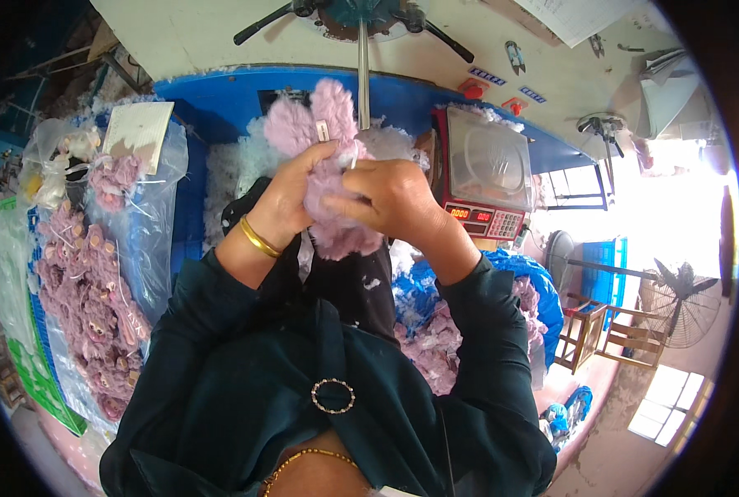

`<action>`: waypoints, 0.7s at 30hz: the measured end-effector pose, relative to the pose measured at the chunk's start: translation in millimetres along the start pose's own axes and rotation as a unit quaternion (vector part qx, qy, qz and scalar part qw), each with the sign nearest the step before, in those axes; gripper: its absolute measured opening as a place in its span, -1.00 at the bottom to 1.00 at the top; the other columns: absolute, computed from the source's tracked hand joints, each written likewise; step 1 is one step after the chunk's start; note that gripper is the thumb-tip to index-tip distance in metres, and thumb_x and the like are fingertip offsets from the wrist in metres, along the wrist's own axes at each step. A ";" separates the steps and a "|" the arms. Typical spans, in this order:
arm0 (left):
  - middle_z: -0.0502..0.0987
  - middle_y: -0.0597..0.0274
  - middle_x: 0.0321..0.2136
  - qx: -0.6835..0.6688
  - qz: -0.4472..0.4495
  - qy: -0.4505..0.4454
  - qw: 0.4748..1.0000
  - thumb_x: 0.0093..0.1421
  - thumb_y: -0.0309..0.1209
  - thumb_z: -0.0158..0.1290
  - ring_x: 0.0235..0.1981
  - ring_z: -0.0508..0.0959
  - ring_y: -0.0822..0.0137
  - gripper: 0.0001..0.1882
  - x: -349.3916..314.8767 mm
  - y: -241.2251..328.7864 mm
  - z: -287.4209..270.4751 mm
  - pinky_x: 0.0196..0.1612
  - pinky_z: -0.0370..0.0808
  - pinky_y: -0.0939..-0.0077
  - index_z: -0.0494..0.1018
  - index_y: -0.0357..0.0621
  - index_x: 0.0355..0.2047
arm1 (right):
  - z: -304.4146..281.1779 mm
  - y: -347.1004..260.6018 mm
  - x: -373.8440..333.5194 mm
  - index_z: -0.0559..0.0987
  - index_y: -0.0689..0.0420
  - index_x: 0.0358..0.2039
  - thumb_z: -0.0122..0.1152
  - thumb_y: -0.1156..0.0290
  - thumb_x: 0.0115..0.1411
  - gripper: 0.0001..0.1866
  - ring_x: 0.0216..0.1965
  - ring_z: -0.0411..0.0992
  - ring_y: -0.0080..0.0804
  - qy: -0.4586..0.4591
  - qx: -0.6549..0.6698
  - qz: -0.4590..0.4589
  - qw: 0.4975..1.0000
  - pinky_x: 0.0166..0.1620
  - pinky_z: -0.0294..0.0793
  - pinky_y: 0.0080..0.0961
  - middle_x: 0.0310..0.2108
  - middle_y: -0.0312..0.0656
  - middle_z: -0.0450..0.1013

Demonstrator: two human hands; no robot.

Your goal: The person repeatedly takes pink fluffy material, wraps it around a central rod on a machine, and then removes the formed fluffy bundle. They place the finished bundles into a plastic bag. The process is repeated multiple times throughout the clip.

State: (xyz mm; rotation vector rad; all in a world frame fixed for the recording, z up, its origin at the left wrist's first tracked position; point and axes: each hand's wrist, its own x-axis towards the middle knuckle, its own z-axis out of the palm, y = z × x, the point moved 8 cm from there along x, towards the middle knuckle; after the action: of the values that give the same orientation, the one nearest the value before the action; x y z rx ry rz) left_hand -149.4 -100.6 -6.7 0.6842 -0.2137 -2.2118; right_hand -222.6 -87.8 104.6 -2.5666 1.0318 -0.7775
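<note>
A fluffy mauve-pink plush toy (344, 232) with two long upright ears is held in front of my lap by both hands. My left hand (296, 189) wraps the toy's left side, its thumb just under a small white label (323, 130). From the right, my right hand (394, 197) is closed on the toy's middle with the fingers bent. Something white and thin shows by the right fingertips, too small to make out. The toy's far side and some of the left fingers are hidden.
A thin metal tube (363, 74) points down from the machine just beyond the toy. White stuffing lies in the blue bin (245, 83). At right stands a red weighing scale (483, 217); at left is a heap of pink plush pieces (88, 290). A fan (680, 302) stands far right.
</note>
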 end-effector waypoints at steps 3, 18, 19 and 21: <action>0.54 0.19 -0.19 -0.039 0.076 -0.049 0.995 0.28 -0.19 -0.07 -0.22 0.57 0.35 -0.68 2.0 14.8 22.4 -0.18 0.53 0.43 0.42 -0.13 -0.11 | -24.6 16.4 25.9 0.38 0.08 -0.76 0.21 0.31 -0.13 -0.77 -0.63 0.35 -0.10 0.127 -0.035 0.025 0.991 -0.59 0.29 -0.25 -0.71 -0.13 0.30; 0.44 -0.10 -0.38 0.733 0.442 0.100 0.508 -0.03 -0.28 0.20 -0.38 0.46 -0.10 -0.60 -38.9 45.2 64.9 -0.32 0.43 0.22 0.37 -0.32 -0.30 | -27.9 90.9 70.6 0.45 0.11 -0.77 0.21 0.22 -0.19 -0.75 -0.59 0.37 -0.02 0.250 -0.098 0.071 0.961 -0.56 0.33 -0.25 -0.68 -0.06 0.36; 0.44 -0.14 -0.36 0.751 0.410 0.087 0.511 -0.04 -0.29 0.20 -0.36 0.44 -0.16 -0.59 -37.3 38.9 57.3 -0.30 0.43 0.19 0.37 -0.33 -0.29 | -23.8 87.8 62.9 0.44 0.12 -0.77 0.21 0.23 -0.19 -0.75 -0.60 0.37 -0.02 0.223 -0.078 0.107 0.966 -0.56 0.32 -0.26 -0.69 -0.06 0.36; 0.48 0.05 -0.35 0.665 0.379 0.029 0.643 0.08 -0.29 0.15 -0.31 0.52 0.06 -0.66 -37.4 36.7 44.1 -0.18 0.46 0.30 0.37 -0.32 -0.29 | -22.0 82.3 48.7 0.43 0.13 -0.77 0.21 0.24 -0.19 -0.74 -0.62 0.35 -0.02 0.172 -0.046 0.173 0.969 -0.56 0.31 -0.27 -0.70 -0.05 0.35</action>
State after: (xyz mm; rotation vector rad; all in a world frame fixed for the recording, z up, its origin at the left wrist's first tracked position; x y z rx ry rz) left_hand -129.2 -100.6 58.8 1.0858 -1.8268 -0.8735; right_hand -251.7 -181.5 106.0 -2.2685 1.6014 -1.1188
